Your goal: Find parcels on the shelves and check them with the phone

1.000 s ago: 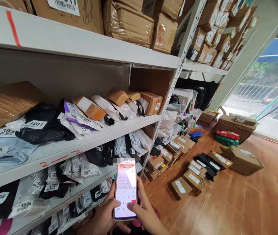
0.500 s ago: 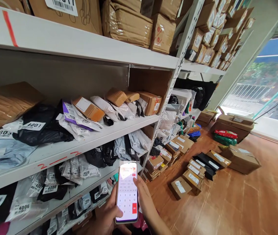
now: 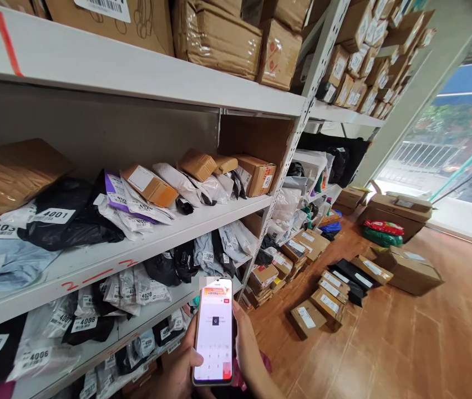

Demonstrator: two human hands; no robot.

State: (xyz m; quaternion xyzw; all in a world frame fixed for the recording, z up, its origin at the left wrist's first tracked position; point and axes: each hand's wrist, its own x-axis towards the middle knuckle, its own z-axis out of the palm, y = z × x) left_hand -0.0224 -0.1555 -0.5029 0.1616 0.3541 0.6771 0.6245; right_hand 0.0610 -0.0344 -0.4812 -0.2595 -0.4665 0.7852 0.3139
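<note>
left hand (image 3: pixel 179 371): bottom centre of the frame, wrapped round the phone's left edge from below, thumb lying over the lower left of the screen. Closed on it, but it looks like a light cradle more than a clamp.
right hand (image 3: pixel 246 346): fingers curled along the phone's right edge and back, so it's closed on the phone too. Can't see the palm, it runs out of the bottom of the frame.
phone (image 3: pixel 213 331): upright, screen facing the camera, lit, mostly white with an orange banner on top and a small dark icon in the middle. Held in the air just in front of the lower shelf.
slip risk: honestly the grip is all edge contact, and there's hard floor (image 3: pixel 406 343) straight under it. If one hand lets go to reach for something, the phone could tip out and drop.
mis-tap risk: that thumb is resting on the screen near the red button at lower right, so a stray press seems easy.
shelf (image 3: pixel 106 257): left half of the frame, bags (image 3: pixel 69 219) with number labels hang over the front lip. An elbow or sleeve could drag one off.
boxes (image 3: pixel 329 302): scattered on the floor at centre right, easy to trip on while staring at a screen.
</note>
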